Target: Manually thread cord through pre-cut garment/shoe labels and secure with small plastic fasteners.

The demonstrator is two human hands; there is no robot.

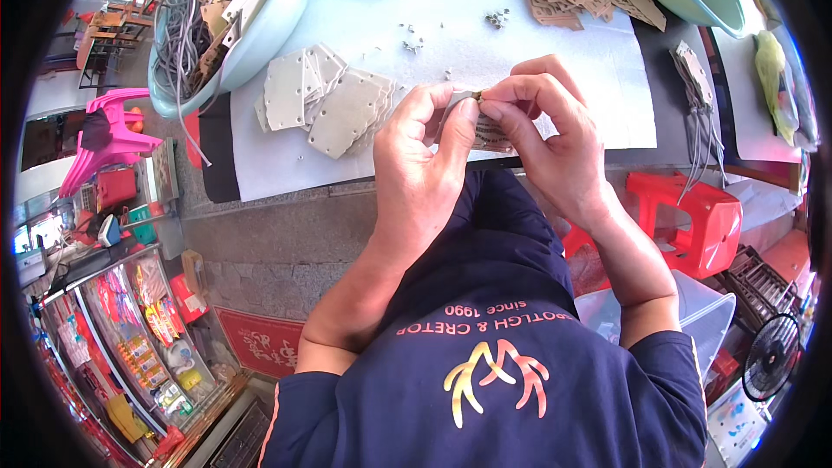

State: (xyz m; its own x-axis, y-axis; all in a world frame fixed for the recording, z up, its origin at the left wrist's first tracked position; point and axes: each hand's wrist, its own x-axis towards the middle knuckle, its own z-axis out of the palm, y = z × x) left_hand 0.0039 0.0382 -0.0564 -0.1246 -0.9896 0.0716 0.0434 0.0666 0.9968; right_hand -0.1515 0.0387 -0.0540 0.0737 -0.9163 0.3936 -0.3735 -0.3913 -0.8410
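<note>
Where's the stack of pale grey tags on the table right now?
In the head view the stack of pale grey tags lies on the white sheet, left of the left hand and just right of the light blue basin.

We see a counter (260, 169) under a white cloth in bright daylight. A red plastic stool (698, 217) stands on the right, pink plastic chairs (108, 134) on the left, a glass display case (130, 329) near left, and a black fan (771, 355) at the right edge.
</note>
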